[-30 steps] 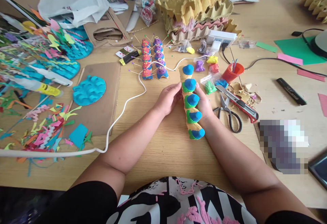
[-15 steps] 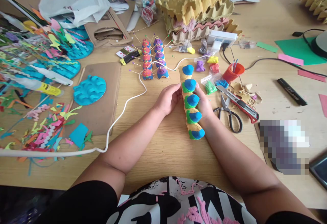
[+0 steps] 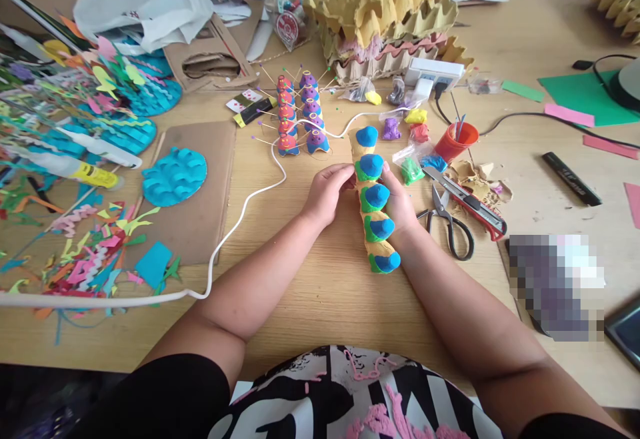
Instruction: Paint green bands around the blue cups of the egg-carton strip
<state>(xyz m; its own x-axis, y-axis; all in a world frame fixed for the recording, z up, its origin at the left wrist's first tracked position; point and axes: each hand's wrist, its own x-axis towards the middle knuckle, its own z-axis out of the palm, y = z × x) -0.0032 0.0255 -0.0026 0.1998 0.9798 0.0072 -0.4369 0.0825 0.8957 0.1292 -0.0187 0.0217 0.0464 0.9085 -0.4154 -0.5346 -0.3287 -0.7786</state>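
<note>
A strip of egg carton cups (image 3: 376,197) is held up over the middle of the table, its bumps covered in blue and green clay with yellowish carton showing between. My left hand (image 3: 330,189) grips its left edge near the upper part, the fingertips partly hidden behind it. On the opposite side my right hand (image 3: 399,200) is closed on the strip, its thumb beside the second bump and its other fingers out of sight underneath. Beyond the hands stand two finished-looking rows of clay-covered cups, one red and blue (image 3: 287,119), one purple and blue (image 3: 313,113), stuck with pins and sticks.
Right of my hands lie scissors (image 3: 444,219), a utility knife (image 3: 470,205), an orange cup (image 3: 457,142) and bagged clay (image 3: 412,169). A white cord (image 3: 245,209) crosses at left near cardboard (image 3: 203,225) and paper scraps (image 3: 95,259). Egg trays (image 3: 385,12) stack behind.
Almost nothing differs. Both hands keep hold of the egg carton strip in nearly the same place, and the view shifts very slightly.
</note>
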